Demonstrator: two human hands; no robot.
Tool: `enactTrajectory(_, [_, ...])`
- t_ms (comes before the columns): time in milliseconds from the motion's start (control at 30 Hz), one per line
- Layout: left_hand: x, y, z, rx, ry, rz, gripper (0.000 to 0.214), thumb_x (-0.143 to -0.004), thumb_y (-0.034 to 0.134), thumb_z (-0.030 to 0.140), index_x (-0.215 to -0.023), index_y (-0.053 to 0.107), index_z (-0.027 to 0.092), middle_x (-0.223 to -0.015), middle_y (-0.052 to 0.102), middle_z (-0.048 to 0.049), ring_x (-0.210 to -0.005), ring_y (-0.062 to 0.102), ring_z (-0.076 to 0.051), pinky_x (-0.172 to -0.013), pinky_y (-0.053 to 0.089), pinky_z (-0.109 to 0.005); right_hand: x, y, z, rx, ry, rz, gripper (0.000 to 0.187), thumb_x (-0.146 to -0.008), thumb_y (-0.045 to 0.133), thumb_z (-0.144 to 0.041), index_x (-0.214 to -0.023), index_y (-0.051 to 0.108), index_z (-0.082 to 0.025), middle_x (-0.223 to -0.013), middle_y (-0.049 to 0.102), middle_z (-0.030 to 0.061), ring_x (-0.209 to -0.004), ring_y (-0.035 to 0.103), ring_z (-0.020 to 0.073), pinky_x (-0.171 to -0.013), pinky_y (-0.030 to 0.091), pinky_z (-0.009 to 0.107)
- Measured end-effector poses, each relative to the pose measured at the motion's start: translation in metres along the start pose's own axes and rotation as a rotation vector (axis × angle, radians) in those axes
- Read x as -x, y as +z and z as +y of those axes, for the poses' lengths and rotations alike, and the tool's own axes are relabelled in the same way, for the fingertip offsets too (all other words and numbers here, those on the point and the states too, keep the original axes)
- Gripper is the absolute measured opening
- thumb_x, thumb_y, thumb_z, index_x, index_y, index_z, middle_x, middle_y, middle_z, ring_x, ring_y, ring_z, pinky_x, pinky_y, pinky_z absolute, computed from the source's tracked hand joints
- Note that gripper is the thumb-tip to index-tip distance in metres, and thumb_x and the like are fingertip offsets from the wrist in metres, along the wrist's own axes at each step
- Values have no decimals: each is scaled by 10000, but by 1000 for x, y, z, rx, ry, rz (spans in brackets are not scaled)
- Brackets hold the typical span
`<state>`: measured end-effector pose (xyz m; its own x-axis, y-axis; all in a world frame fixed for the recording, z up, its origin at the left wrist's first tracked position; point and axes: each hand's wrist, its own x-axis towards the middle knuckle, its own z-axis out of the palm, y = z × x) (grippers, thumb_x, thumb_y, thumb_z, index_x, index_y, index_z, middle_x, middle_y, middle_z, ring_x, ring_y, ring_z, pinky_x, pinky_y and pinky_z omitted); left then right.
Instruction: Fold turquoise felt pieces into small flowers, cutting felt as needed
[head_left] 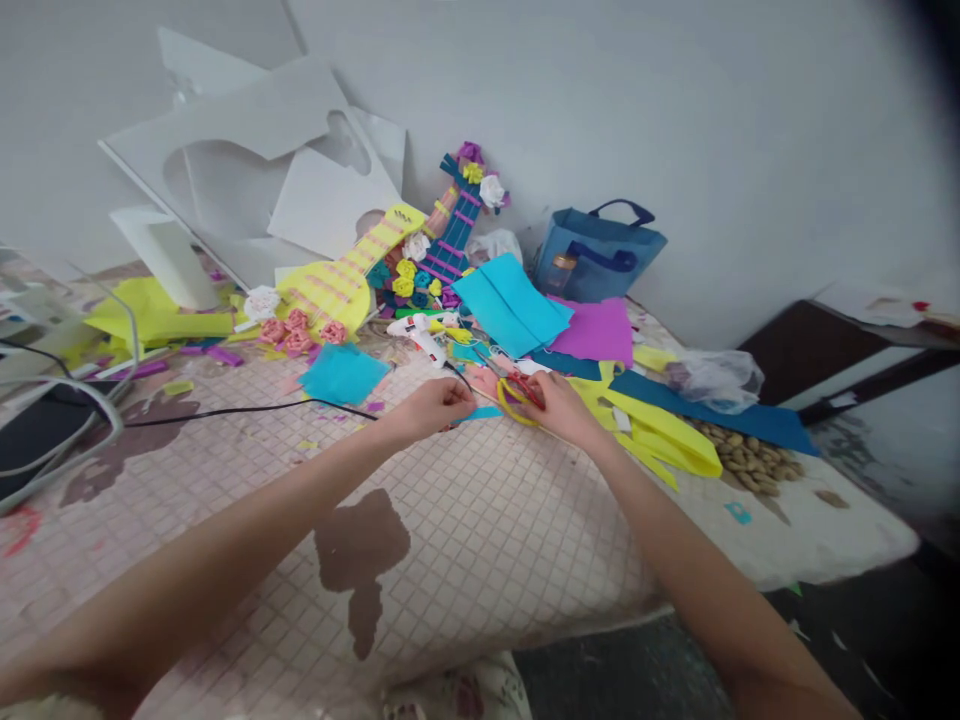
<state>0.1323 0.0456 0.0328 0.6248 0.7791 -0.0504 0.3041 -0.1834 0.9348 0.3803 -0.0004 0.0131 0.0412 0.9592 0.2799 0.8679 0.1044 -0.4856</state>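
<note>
My left hand (429,410) is closed in a pinch at the left end of a narrow light-blue paper strip (484,413), just above the table. My right hand (561,408) is shut on red and yellow scissors (511,398), whose handles show at its fingertips close to the strip's right end. Whether the scissors touch the strip I cannot tell. Right behind my hands lies a white glue gun (424,338) with a black cord. A light-blue paper piece (345,374) lies to the left of my left hand.
A yellow paper guitar (330,285) and a blue one (454,235) lean at the back among paper flowers. Blue sheets (514,303), a purple sheet (600,330) and yellow paper (660,430) lie right. A blue bag (600,255) stands behind; peanuts (750,460) lie far right.
</note>
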Motion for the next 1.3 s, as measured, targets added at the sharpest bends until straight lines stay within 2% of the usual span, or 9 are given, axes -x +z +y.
enactTrajectory(100, [-19, 15, 9, 22, -7, 56, 122, -778, 574, 257, -738, 536, 148, -578, 494, 31, -462, 433, -65, -426, 336, -171, -8, 7, 5, 85, -11, -39, 281, -750, 644, -371, -933, 525, -192, -866, 638, 95, -753, 587, 236, -591, 367, 279])
enactTrajectory(200, [-29, 17, 8, 24, -19, 148, 136, -796, 558, 261, -727, 529, 149, -585, 505, 21, -475, 449, -71, -436, 350, -176, -9, 7, 9, 116, -21, -49, 336, -789, 601, -442, -1000, 491, -204, -891, 653, 86, -725, 599, 225, -550, 331, 256])
enactTrajectory(333, [-39, 22, 0, -42, -31, 280, 135, -801, 536, 256, -716, 538, 151, -584, 515, 18, -502, 478, -91, -471, 375, -199, 2, -9, 17, 93, 0, -19, 380, -824, 544, -464, -1075, 435, -201, -782, 631, 36, -645, 601, 197, -526, 347, 249])
enactTrajectory(467, [-43, 46, -3, -175, -3, 349, 86, -782, 554, 221, -731, 566, 153, -649, 582, -1, -610, 548, -124, -546, 395, -218, 26, -26, 16, 36, 27, 28, 331, -851, 503, -429, -1073, 415, -199, -767, 595, 11, -591, 589, 156, -523, 393, 244])
enactTrajectory(600, [-35, 74, -4, -320, 35, 342, 62, -805, 536, 202, -822, 588, 172, -725, 636, -19, -671, 587, -153, -588, 408, -240, 59, -29, 5, -131, 80, 36, 317, -832, 532, -404, -1055, 428, -204, -766, 587, 7, -556, 568, 143, -498, 397, 245])
enactTrajectory(700, [-27, 83, -8, -432, 65, 313, 78, -797, 534, 163, -848, 591, 178, -733, 641, -37, -709, 598, -184, -615, 412, -263, 82, -25, -3, -110, 63, -18, 268, -838, 517, -341, -1056, 446, -205, -774, 597, 15, -616, 589, 155, -547, 422, 254])
enactTrajectory(867, [-22, 78, -10, -540, 88, 249, 105, -806, 513, 154, -879, 586, 167, -768, 655, -61, -702, 607, -198, -626, 423, -279, 104, -21, -10, 117, 38, -74, 318, -816, 529, -300, -1113, 468, -207, -863, 643, 51, -709, 617, 192, -584, 418, 274])
enactTrajectory(1067, [-22, 72, -4, -578, 90, 182, 110, -811, 497, 131, -875, 581, 160, -749, 658, -49, -672, 611, -172, -621, 433, -255, 119, -26, -14, 180, 33, -61, 343, -810, 530, -292, -1140, 492, -204, -922, 667, 67, -752, 648, 211, -586, 452, 287])
enactTrajectory(1300, [-15, 78, -5, -679, 120, 139, 152, -844, 435, 98, -854, 579, 147, -871, 642, -102, -795, 628, -219, -690, 461, -307, 130, -28, -17, 247, -85, -68, 434, -854, 506, -268, -1285, 460, -249, -1225, 599, 86, -1072, 603, 249, -817, 514, 377])
